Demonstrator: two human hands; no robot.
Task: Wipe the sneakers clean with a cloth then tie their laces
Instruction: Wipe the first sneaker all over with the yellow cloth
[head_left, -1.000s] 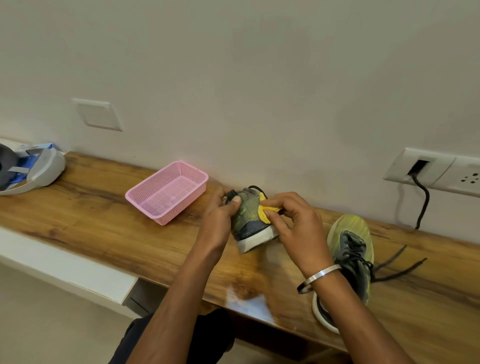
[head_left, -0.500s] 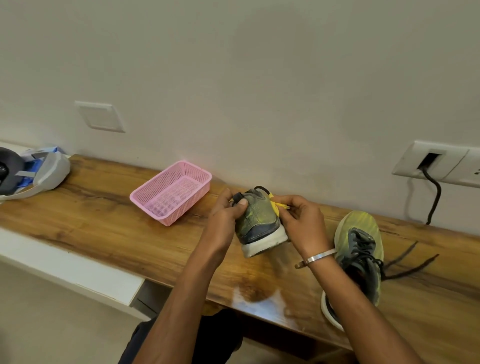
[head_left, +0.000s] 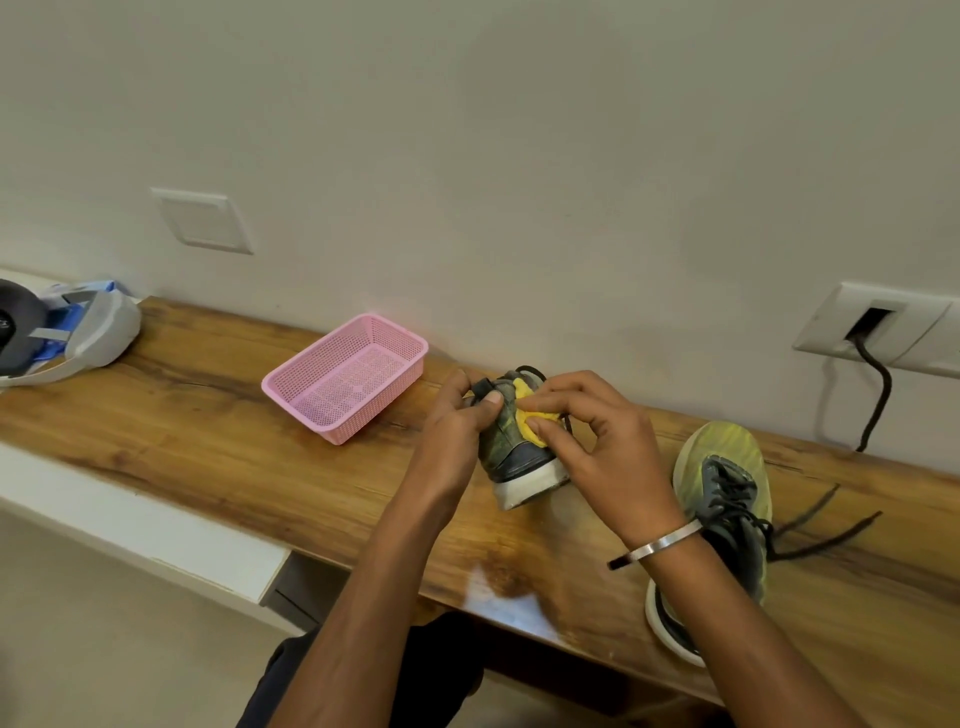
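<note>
Holding the sneaker (head_left: 519, 452) heel, the left hand (head_left: 457, 431) grips it; the right hand (head_left: 597, 441) pinches a yellow cloth (head_left: 535, 421) on it.

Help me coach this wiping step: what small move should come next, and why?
Probably draw the yellow cloth down toward the white sole: the right hand pinches it high on the sneaker, which the left hand steadies.
</note>
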